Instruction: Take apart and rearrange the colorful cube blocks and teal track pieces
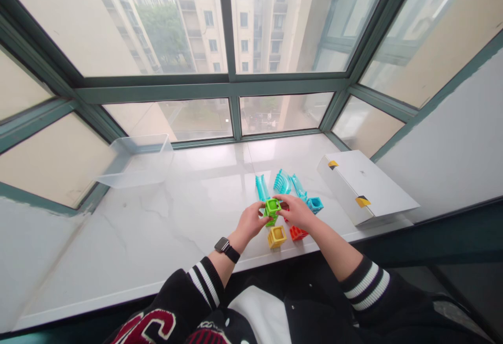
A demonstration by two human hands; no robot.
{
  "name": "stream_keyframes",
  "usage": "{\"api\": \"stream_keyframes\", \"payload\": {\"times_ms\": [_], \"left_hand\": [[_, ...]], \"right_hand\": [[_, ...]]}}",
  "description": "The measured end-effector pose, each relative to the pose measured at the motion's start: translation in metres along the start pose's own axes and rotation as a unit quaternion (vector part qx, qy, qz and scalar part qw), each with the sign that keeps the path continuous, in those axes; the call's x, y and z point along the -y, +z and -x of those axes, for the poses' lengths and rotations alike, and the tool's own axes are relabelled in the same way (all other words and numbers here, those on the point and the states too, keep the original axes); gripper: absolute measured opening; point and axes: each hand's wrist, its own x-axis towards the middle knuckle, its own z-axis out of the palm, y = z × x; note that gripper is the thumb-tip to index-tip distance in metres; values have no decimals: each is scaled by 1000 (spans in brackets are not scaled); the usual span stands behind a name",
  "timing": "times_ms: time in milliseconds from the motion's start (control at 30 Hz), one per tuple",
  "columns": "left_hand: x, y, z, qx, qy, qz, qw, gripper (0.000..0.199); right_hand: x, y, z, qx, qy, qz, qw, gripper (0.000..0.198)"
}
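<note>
Between my two hands is a green hollow toy block (272, 207), with a round opening facing up and more green plastic just below it. My left hand (251, 222) grips its left side, thumb and fingers closed on it. On the opposite side my right hand (295, 210) also has its fingers closed on the block. Close in front stands a yellow block (277, 236). A red block (298, 233) lies under my right wrist, partly hidden. Beyond my right hand is a blue block (315, 205).
Clear turquoise track pieces, one straight (262, 187) and one curved (282, 181), lie behind my hands. A transparent plastic bin (137, 179) stands at the left by the window. At the right sits a white box (369, 184) with yellow-black tabs. The white sill (176, 229) ends near my body.
</note>
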Motion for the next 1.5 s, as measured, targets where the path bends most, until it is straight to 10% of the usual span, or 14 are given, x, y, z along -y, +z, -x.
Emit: {"api": "stream_keyframes", "payload": {"times_ms": [633,1100,1500], "left_hand": [[4,1,1,0,10,-18,1000,41],[108,-44,96,-42,-66,-74,994,56],[116,-38,114,-26,-77,-90,993,53]], "right_hand": [[-1,-2,1,-1,2,22,1000,53],[-1,-2,4,-8,-14,49,999,51],[0,-2,0,-8,-11,67,998,54]]}}
